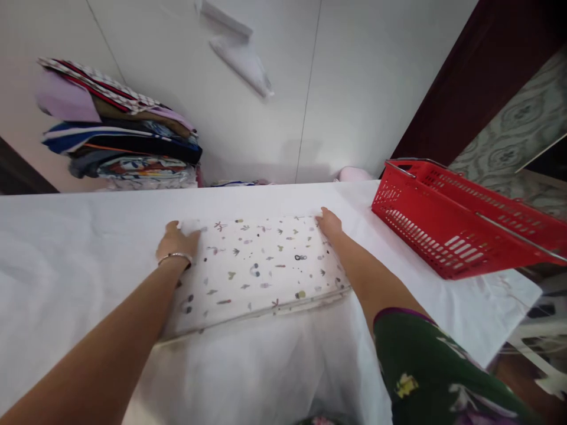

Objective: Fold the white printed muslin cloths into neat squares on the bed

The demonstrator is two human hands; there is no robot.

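Observation:
A folded white cloth point(261, 265) with small printed motifs lies flat in front of me, its layered near edge at the front of the table. My left hand point(175, 243), with a bangle at the wrist, is closed on its far left corner, thumb over the top. At the far right corner my right hand point(330, 224) holds the edge in the same way. The undersides of both grips are hidden.
On the white-covered table point(80, 260), a red plastic basket point(420, 218) with metal handles stands at the right. A stack of folded clothes point(133, 136) is behind the table at the left. Crumpled white material point(241, 53) is on the pale panelled surface behind.

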